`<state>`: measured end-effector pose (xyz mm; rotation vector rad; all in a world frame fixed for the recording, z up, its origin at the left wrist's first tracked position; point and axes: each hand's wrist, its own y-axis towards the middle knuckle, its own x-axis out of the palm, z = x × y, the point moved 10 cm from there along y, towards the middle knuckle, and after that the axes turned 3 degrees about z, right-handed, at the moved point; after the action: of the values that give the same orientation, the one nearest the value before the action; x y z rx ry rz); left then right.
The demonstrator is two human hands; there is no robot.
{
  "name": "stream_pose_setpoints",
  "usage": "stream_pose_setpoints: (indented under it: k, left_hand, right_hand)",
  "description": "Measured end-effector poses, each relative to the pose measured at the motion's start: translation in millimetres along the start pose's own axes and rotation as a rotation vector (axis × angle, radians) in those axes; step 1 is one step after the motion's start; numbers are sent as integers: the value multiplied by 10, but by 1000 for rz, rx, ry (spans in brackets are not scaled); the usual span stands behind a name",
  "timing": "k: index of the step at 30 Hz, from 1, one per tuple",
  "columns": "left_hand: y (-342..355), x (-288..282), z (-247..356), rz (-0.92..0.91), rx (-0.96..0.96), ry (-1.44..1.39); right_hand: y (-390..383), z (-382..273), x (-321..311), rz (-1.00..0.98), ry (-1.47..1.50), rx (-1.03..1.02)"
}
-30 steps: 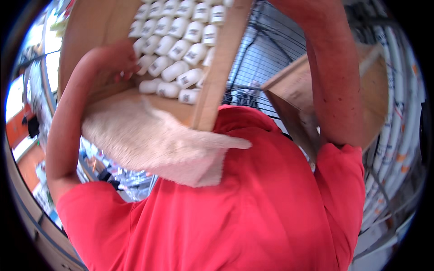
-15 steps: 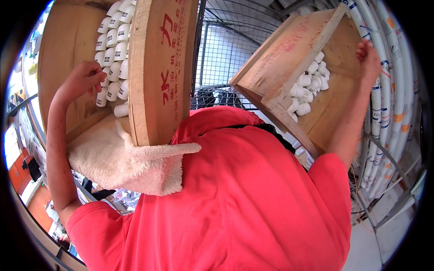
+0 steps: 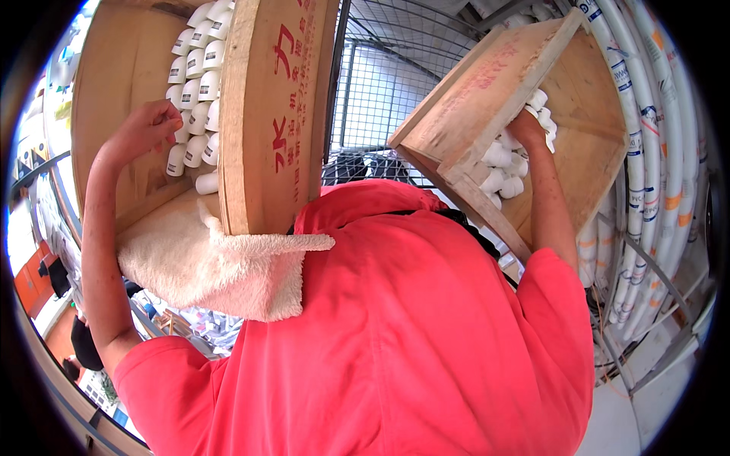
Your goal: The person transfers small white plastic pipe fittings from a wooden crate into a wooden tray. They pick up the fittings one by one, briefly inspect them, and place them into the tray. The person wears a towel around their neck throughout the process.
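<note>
My left hand [image 3: 144,133] hangs inside the left wooden box [image 3: 118,83], its fingers curled together beside neat rows of white plastic pipe elbows [image 3: 194,64] with dark labels. Whether anything is between those fingers is hidden. My right hand [image 3: 530,131] reaches into the tilted right wooden box [image 3: 584,140], down among a loose heap of white pipe fittings [image 3: 498,155]. Its fingers are out of sight behind the fittings and the box's side board. One elbow [image 3: 207,183] lies by itself near the front of the left box.
A cream towel [image 3: 220,273] drapes over the left box's front edge, close to my body. Black wire mesh [image 3: 380,83] stands between the boxes. Long white pipes [image 3: 652,175] rise along the right side. Metal rack bars and clutter show at the far left.
My right hand has moved left and down from the right box's outer edge into the heap of fittings. The left hand has stayed nearly in place, its fingers drawn closer together.
</note>
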<state>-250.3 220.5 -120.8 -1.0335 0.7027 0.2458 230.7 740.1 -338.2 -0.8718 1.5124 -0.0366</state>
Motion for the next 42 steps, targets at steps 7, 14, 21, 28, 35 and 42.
stream_pose_setpoints:
  k: [7, 14, 21, 28, 35, 42]
  left_hand:
    - [4, -8, -9, 0, 20, -7]
    - [66, -89, 62, 45, 109, -8]
    - [-154, -438, 417, 313, 260, 26]
    - [-637, -780, 1021, 675, 435, 177]
    - [-907, -842, 1282, 778, 512, 117]
    - [-1238, -897, 1501, 918, 796, 40]
  right_hand:
    - [81, 44, -11, 68, 104, -201]
    - [232, 665, -161, 163, 481, -79]
    - [361, 1678, -1367, 416, 786, 220]
    - [-696, 358, -2814, 636, 1209, -155]
    - [-1540, -2212, -2932, 448, 1030, -577]
    - [-1997, -3718, -2726, 318, 921, -842]
